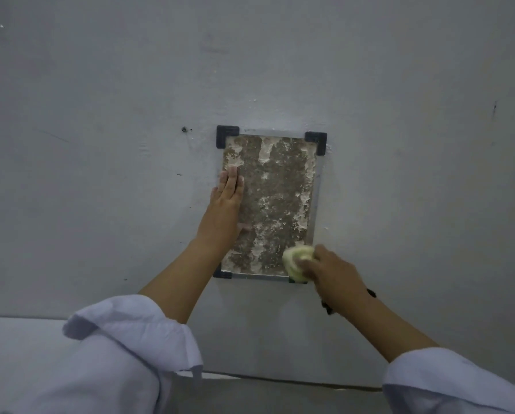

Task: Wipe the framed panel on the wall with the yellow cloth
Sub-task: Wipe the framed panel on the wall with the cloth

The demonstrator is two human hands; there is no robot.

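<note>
Framed panel hangs flat on the grey wall, its mottled brown face streaked with whitish patches and its visible corners capped in black plastic. Yellow cloth is bunched into a wad in the grip of the right hand — fingers curled round it — and pressed against the panel's lower right corner, covering the cap there and part of the metal rim. Up and to the left of that grip, the left hand lies flat and spread, fingers straight and pointing upward, palm against the panel's left edge and holding nothing. Both forearms are bare — loose white sleeves are pushed back near the elbows, and a dark band sits at the right wrist.
</note>
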